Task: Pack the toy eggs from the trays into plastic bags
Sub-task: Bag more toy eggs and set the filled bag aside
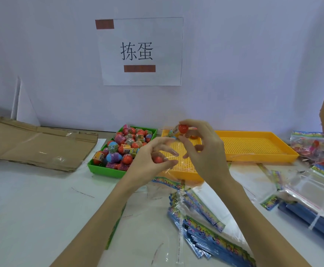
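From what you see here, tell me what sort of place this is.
Probably a small toy-packing workstation: a green tray heaped with toy eggs, stacks of printed plastic bags, and a paper sign on the wall.

bare yellow tray (pixel 253 145) right, heaped green tray (pixel 103 167) left

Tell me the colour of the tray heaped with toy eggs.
Green tray, clearest in the head view.

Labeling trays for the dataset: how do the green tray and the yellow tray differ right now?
The green tray is heaped with toy eggs; the yellow tray is nearly bare. The green tray is smaller and sits left of the yellow tray. Both are shallow rectangular plastic trays.
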`<action>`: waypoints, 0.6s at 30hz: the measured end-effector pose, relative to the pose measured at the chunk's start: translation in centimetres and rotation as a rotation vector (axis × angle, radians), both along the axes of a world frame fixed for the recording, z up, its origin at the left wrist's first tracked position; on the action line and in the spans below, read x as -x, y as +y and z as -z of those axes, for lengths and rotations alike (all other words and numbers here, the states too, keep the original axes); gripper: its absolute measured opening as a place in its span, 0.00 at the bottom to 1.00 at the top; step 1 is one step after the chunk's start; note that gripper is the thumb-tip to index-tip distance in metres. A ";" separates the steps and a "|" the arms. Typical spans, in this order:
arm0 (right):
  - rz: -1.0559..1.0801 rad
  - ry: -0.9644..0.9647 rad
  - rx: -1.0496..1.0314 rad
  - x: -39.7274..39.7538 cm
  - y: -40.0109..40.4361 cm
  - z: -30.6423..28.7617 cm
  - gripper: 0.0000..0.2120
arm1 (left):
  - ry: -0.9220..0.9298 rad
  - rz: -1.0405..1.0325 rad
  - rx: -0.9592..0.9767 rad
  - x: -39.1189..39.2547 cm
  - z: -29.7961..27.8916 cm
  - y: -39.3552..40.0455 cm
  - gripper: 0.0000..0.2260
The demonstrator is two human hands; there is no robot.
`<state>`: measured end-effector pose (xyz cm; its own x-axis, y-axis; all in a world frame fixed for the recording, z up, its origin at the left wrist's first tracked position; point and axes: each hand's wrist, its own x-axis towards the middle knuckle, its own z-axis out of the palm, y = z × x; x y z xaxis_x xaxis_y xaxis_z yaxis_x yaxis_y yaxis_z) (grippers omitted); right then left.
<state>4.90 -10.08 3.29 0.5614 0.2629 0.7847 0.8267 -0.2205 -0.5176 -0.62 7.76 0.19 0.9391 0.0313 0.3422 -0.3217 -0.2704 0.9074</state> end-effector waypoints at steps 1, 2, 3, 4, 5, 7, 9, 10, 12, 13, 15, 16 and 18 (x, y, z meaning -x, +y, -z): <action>0.008 -0.022 0.009 0.0 0.0 -0.1 0.14 | 0.000 0.008 -0.006 0.0 -0.1 0.0 0.25; 0.023 -0.044 0.039 0.1 0.0 -0.2 0.14 | 0.000 0.014 -0.013 0.0 -0.1 0.0 0.26; 0.038 -0.059 0.084 0.0 -0.1 -0.2 0.14 | 0.000 0.019 -0.020 -0.1 -0.1 0.1 0.26; 0.047 -0.065 0.133 0.0 -0.2 -0.2 0.14 | 0.000 0.020 -0.028 -0.1 -0.1 0.0 0.26; 0.045 -0.063 0.182 -0.1 -0.3 -0.2 0.14 | -0.001 0.018 -0.033 -0.1 0.0 0.0 0.26; 0.019 -0.047 0.260 -0.2 -0.6 -0.2 0.14 | -0.014 0.008 -0.025 -0.1 0.1 0.1 0.27; -0.028 -0.003 0.289 -0.4 -0.9 -0.3 0.14 | -0.033 -0.010 0.002 0.0 0.2 0.1 0.25; -0.060 0.032 0.288 -0.4 -1.0 -0.4 0.13 | -0.041 -0.020 0.021 0.0 0.2 0.1 0.24; -0.122 0.113 0.272 -0.6 -1.2 -0.5 0.12 | -0.057 -0.049 0.048 0.0 0.2 0.0 0.19; -0.146 0.155 0.261 -0.6 -1.3 -0.5 0.12 | -0.071 -0.073 0.046 0.0 0.2 0.0 0.17; -0.181 0.234 0.249 -0.5 -1.3 -0.5 0.10 | -0.093 -0.111 0.025 0.1 0.1 0.0 0.14; -0.195 0.266 0.256 -0.5 -1.2 -0.5 0.09 | -0.094 -0.113 0.026 0.1 0.1 0.0 0.14; -0.201 0.292 0.289 -0.5 -1.2 -0.3 0.09 | -0.086 -0.112 0.036 0.1 0.1 -0.2 0.14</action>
<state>5.40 -11.26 3.61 0.6635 0.5741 0.4798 0.6967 -0.2404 -0.6759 -0.69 7.58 0.07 0.8961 0.1479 0.4184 -0.3688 -0.2762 0.8875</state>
